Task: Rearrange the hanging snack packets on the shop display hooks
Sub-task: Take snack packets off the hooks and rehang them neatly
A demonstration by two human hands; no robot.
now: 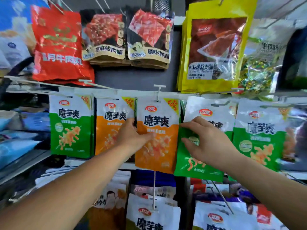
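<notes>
A row of white snack packets hangs on hooks across the middle of the display. My left hand (132,135) grips the left edge of the centre orange packet (157,146), thumb on its front, fingers behind it. That packet hangs from a white hook (157,92). My right hand (207,140) pinches the left edge of a tilted green packet (196,170) just to the right. Another orange packet (111,128) hangs to the left, and green packets hang at the far left (71,127) and far right (259,136).
Above hang a red packet (58,45), two dark meat-snack packets (126,35) and a yellow packet (214,47). Below, more white packets (152,214) sit on long white hooks (154,188) that stick out toward me. Shelves with blue goods (20,130) stand at the left.
</notes>
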